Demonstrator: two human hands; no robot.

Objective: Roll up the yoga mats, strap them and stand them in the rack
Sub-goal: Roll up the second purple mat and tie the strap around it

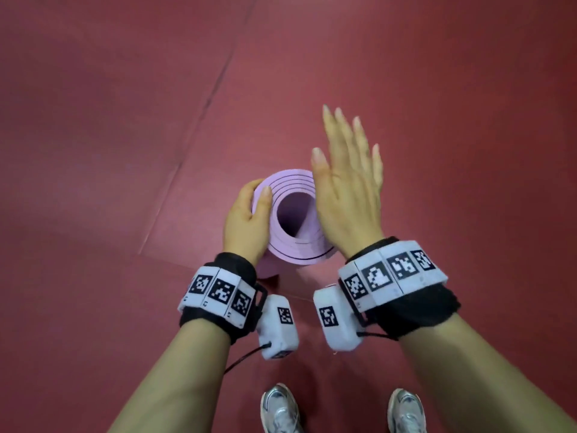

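Note:
A pink yoga mat, rolled up, stands on end on the red floor in front of me, and I look down into its open spiral top. My left hand grips the roll's left side, thumb over the top rim and fingers curled round the outside. My right hand hovers over the roll's right edge with its fingers straight and spread, palm down; whether it touches the rim is unclear. No strap and no rack show in this view.
Red floor mats cover the ground, with a dark seam running diagonally from the upper middle to the lower left. My two grey sneakers stand at the bottom edge, just behind the roll.

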